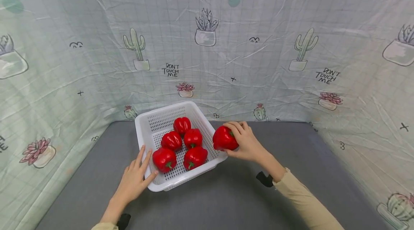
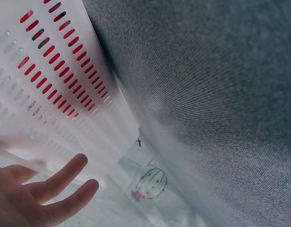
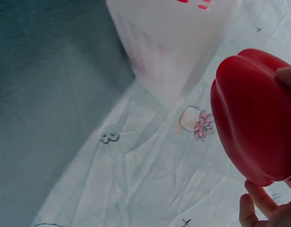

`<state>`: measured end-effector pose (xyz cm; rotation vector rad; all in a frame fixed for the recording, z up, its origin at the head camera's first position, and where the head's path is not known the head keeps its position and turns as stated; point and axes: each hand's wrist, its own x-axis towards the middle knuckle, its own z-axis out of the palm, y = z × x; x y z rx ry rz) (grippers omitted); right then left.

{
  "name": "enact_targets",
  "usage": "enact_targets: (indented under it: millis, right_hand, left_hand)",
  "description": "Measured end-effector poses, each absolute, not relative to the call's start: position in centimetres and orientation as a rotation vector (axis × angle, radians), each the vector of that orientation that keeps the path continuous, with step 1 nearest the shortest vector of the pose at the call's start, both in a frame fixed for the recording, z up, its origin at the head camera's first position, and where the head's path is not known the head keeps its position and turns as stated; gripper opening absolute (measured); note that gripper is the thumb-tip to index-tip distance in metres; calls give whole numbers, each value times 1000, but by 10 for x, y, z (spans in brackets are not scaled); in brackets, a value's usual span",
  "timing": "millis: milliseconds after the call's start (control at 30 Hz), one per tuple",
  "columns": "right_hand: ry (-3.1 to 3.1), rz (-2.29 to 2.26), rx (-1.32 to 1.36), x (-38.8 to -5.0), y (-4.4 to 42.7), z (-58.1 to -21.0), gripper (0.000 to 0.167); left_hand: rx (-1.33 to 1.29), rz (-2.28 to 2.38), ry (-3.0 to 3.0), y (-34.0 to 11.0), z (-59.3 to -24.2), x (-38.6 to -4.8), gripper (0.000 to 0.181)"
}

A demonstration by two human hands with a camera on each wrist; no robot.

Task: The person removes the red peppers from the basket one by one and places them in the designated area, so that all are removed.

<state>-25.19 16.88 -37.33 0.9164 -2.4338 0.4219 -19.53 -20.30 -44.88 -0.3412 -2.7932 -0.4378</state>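
Peppers (image 1: 193, 138), all red, are located in front of a printed cloth (image 1: 239, 79) and over a grey table (image 1: 81, 190). White basket (image 1: 187, 175), perforated, rests on the table and contains five peppers. Left hand (image 1: 133, 180): fingers extended and spread, grasping nothing, set against the basket's left rim. Right hand (image 1: 248, 144): fingers and thumb grasp the sixth pepper (image 1: 223, 138) just beside the basket's right rim; rim contact cannot be determined. Green stems (image 1: 169, 164) show on several peppers
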Motion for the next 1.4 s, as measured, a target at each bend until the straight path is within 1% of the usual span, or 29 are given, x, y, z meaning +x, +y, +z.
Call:
enact_targets:
  millis: [367, 733, 933, 1400]
  right_hand:
    - [-2413, 407, 806, -252, 197, -387, 79]
    - [-2437, 345, 734, -258, 215, -404, 76]
    - [-2447, 308, 672, -266, 218, -412, 71]
    - [-2516, 301, 483, -295, 229, -436, 68]
  left_hand:
    - [-332, -439, -2792, -204, -449, -195, 71]
    - [-329, -448, -2797, -205, -448, -193, 70]
    - [-324, -451, -2794, -205, -448, -193, 71]
    - [-339, -432, -2777, -203, -449, -194, 71]
